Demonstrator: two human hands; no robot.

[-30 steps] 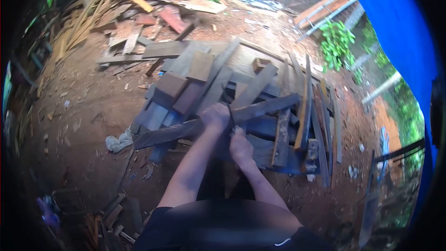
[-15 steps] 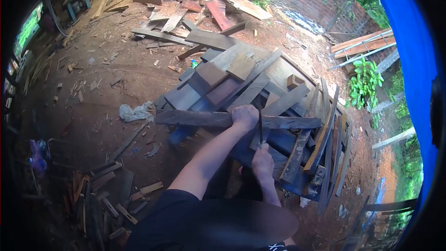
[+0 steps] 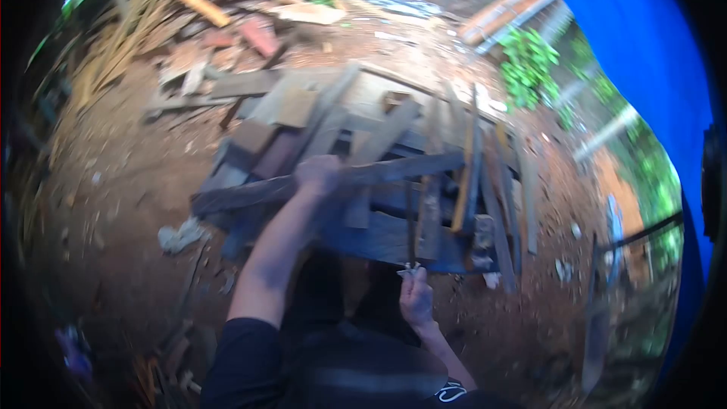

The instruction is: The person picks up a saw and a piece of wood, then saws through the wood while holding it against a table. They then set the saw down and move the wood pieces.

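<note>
My left hand (image 3: 318,174) is closed over the middle of a long dark wooden board (image 3: 397,168), which lies across the pile of wood in front of me. Lower and to the right, my right hand (image 3: 416,299) is closed around the near end of a long, thin, dark tool (image 3: 410,231). Its narrow length points away from me, apart from my left hand. A light-coloured part shows just above my fingers; blur keeps me from telling the tool's exact kind.
Planks and blocks, such as a pale block (image 3: 297,108), lie heaped beneath the board. A leaning yellowish strip (image 3: 462,201) stands among others at the right. Scrap wood (image 3: 201,6) covers the far ground. A crumpled pale sheet (image 3: 180,237) lies left; a blue tarp (image 3: 628,38) hangs right.
My right hand has drawn the tool back toward me, away from the board and my left hand. The board now slants up to the right. The whole view has shifted and blurred.
</note>
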